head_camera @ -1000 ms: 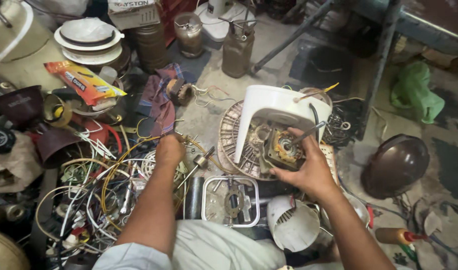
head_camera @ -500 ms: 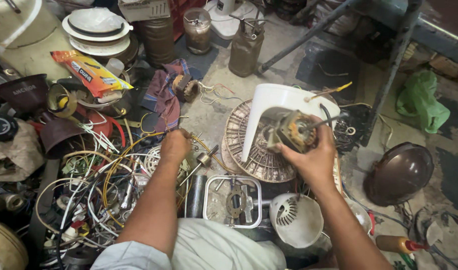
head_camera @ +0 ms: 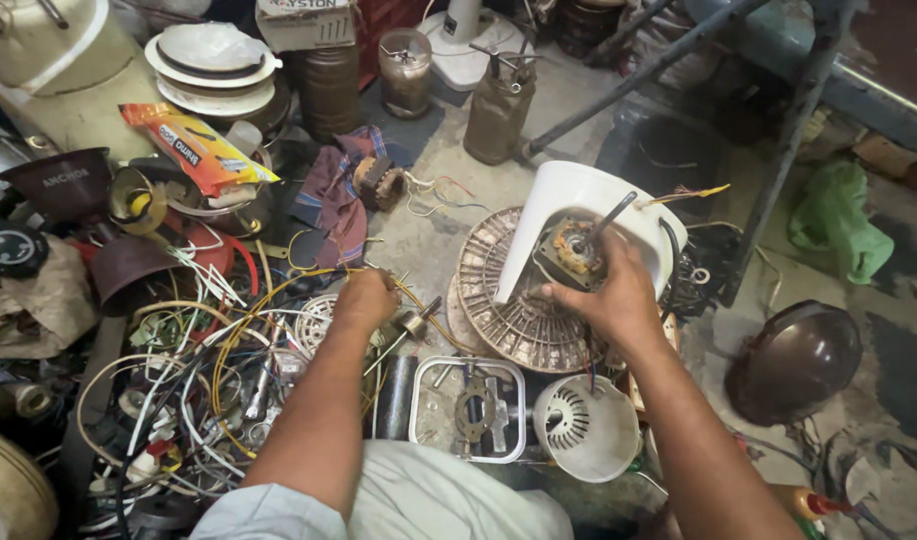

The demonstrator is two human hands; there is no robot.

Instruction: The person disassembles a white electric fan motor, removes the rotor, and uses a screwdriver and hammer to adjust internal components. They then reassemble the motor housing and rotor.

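Single view only, from my head-worn camera. It looks steeply down and forward over my lap onto a cluttered workshop floor (head_camera: 449,190). Both forearms enter from the bottom edge; left hand (head_camera: 364,298) sits left of centre, right hand (head_camera: 609,295) right of centre, both close to the lens. No second view, so no shared area.
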